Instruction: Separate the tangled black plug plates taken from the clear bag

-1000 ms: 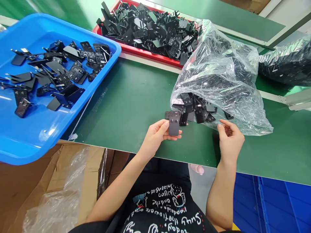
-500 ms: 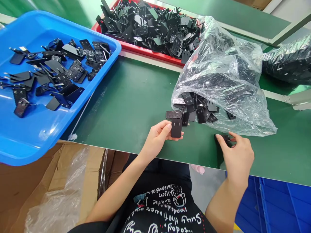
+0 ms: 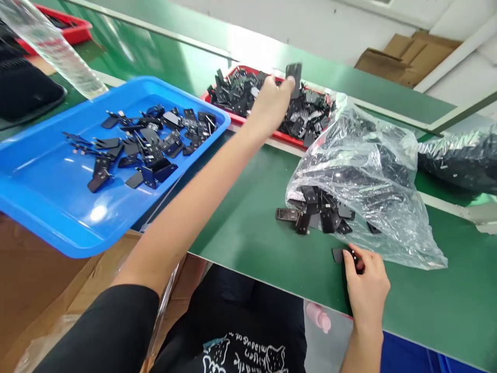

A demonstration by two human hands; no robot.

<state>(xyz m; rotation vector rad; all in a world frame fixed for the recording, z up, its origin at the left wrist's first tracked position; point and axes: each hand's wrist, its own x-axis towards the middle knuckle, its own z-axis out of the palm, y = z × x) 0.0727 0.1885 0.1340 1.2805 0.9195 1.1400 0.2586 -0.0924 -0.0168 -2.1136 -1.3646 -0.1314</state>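
My left hand [image 3: 274,98] is stretched out over the red bin [image 3: 285,137], its fingers closed on a flat black plastic plate [image 3: 294,75]. That bin is heaped with similar black parts. Near the bench's front edge my right hand [image 3: 367,282] grips a black part [image 3: 351,259], mostly hidden by the fingers. Just above it, loose black pieces [image 3: 328,217] spill from the mouth of a clear plastic bag [image 3: 361,160] full of them. One thin rectangular piece [image 3: 286,214] lies at the left of that spill.
On the left a blue tray [image 3: 116,228] holds scattered black parts. Behind it leans a clear plastic bottle-like object [image 3: 62,57]. Another filled bag [image 3: 462,155] lies at the right. Cardboard [image 3: 89,274] stands below the green bench [image 3: 252,254].
My left hand has moved from beside the spilled parts up over the red bin, still with the plate. My right hand stays by the front edge. The view has shifted left and upward.
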